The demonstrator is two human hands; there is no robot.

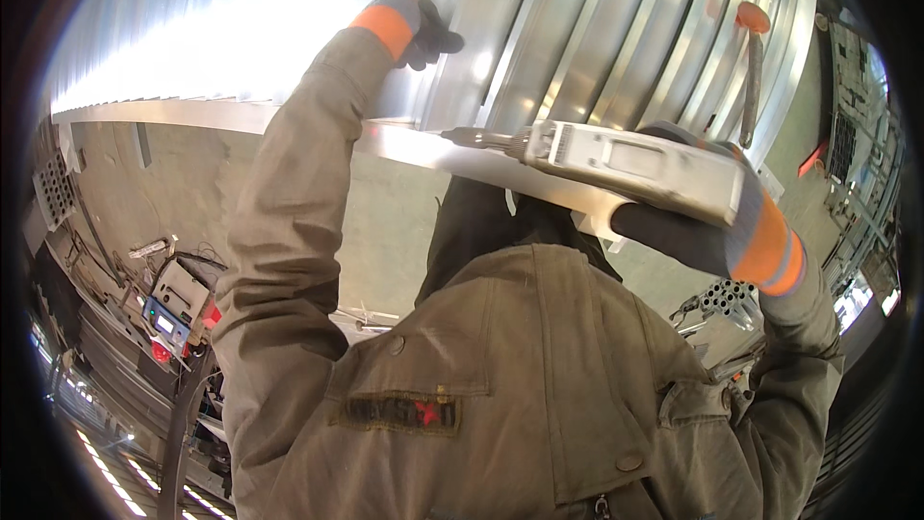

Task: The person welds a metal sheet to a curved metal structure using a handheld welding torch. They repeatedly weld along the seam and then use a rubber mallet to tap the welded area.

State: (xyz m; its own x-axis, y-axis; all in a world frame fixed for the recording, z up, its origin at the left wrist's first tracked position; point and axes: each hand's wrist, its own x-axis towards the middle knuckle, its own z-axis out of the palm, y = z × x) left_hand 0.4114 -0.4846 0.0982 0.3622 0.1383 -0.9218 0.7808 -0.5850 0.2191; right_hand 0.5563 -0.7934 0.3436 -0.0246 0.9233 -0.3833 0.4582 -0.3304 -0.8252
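Silver power tool (640,170) sits in the right hand (688,239), fingers wrapped round; left hand (419,34) bends its fingers over ribbed metal (597,39); can't tell if pinching.

The orange-and-black-gloved left hand (421,36) curls its fingers, brown-sleeved left forearm (322,125) behind it; the matching-gloved right hand (707,243) grips firmly, brown-sleeved right forearm (797,323) behind it.

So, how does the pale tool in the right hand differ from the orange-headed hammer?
The pale tool has a long, boxy body with a narrow tip; the orange-headed hammer has a rounded head on a slim, dark handle. The tool is gripped in the gloved right hand, tip pointing left, while the hammer lies unheld on the ribbed metal, handle toward the person. The tool looks bulkier than the hammer. Both are long.
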